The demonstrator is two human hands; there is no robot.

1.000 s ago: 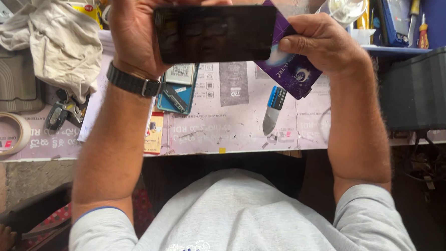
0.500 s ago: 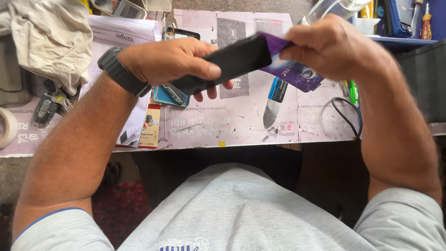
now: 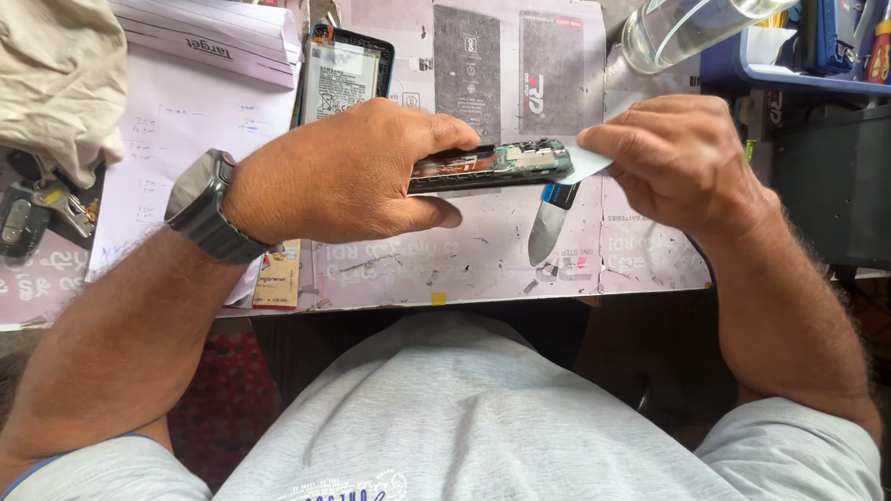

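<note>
My left hand (image 3: 343,181) grips an opened phone (image 3: 499,165) edge-on above the bench, its circuit board and inner parts showing. A dark watch (image 3: 202,208) sits on that wrist. My right hand (image 3: 670,160) pinches a thin pale plastic card (image 3: 588,163) whose corner touches the phone's right end. Under the phone a blue-handled flat metal pry tool (image 3: 547,225) lies on the stained work mat (image 3: 465,251).
Another open phone showing its battery (image 3: 343,71) lies at the mat's far edge. White papers (image 3: 187,99) and a beige cloth (image 3: 43,63) are on the left, keys (image 3: 21,217) beside them. A clear bottle (image 3: 691,26), a blue shelf (image 3: 824,77) and a black crate (image 3: 854,178) stand right.
The phone has turned from flat, screen facing me, to edge-on with its insides exposed. The purple packet has left my right hand, which now holds the pale card. The view has closed in.
</note>
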